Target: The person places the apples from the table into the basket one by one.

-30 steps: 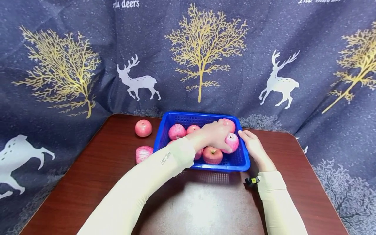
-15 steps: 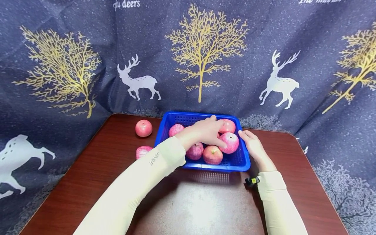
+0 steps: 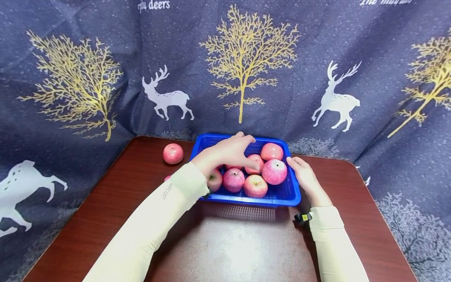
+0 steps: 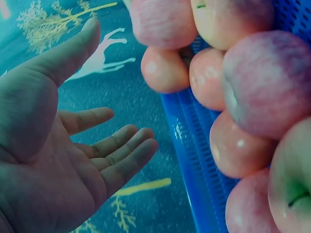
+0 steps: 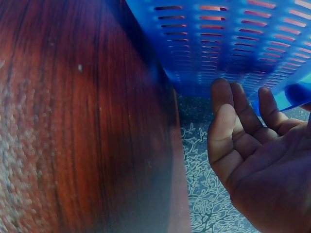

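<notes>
My left hand [image 3: 229, 152] hovers over the blue plastic basket [image 3: 243, 200], fingers spread and nothing held. In the left wrist view its palm and thumb show bare beside several apples. The red apples fill much of the basket, among them a large streaked apple [image 3: 274, 171] at the right, a pinkish apple [image 3: 271, 151] behind it and a yellowish-red apple [image 3: 255, 186] in front. My left hand partly covers others. At the basket's right side my right hand [image 3: 307, 178] grips the rim, thumb on top and fingers curled against the slotted wall [image 5: 218, 48].
One red apple [image 3: 173, 153] sits on the brown table [image 3: 116, 188] left of the basket. Another apple, mostly hidden by my left sleeve, lies nearer. A dark cloth [image 3: 211, 98] printed with trees and deer hangs right behind the table.
My left hand has let go of the large streaked apple at the basket's right and moved left, uncovering more apples there. My right hand has stayed on the rim.
</notes>
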A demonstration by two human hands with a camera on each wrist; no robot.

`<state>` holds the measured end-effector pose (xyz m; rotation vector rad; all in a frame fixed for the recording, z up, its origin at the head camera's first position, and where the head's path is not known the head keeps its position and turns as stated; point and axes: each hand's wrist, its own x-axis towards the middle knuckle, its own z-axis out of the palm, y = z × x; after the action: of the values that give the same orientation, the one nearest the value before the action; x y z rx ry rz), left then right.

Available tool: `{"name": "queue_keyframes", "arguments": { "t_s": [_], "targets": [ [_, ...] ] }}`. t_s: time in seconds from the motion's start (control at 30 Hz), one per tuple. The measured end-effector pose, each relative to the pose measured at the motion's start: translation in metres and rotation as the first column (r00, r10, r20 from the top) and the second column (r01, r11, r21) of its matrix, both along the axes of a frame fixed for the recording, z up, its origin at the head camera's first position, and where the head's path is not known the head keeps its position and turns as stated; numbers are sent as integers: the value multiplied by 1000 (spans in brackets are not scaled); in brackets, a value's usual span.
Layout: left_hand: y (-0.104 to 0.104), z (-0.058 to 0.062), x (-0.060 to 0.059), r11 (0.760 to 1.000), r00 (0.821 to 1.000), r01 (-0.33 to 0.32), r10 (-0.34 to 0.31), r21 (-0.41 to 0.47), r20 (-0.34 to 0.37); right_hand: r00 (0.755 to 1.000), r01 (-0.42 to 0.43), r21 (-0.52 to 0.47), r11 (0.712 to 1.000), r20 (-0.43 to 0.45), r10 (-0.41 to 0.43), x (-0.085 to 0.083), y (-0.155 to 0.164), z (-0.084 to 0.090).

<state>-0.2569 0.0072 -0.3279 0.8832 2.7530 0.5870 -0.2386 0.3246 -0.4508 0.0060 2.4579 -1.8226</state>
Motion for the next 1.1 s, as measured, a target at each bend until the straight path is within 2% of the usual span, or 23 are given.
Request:
{"name": "queue_keyframes", "arguments": {
  "t_s": [0.47, 0.73, 0.9, 1.1],
  "targets": [
    [-46, 0, -13, 989, 995, -98, 99, 112, -8, 1000, -1, -11, 1000, 12, 1, 0, 2, -2],
    [-74, -3, -19, 972, 983, -146, 163, 183, -82, 1000, 8, 19, 1000, 3, -8, -1, 1, -1],
    [-92, -5, -21, 954, 970, -189, 218, 234, -108, 1000, 8, -6, 1000, 10, -8, 0, -1, 0],
    [-112, -5, -22, 926, 937, -269, 315, 264, -151, 1000, 8, 9, 1000, 14, -8, 1, -1, 2]
  ]
}}
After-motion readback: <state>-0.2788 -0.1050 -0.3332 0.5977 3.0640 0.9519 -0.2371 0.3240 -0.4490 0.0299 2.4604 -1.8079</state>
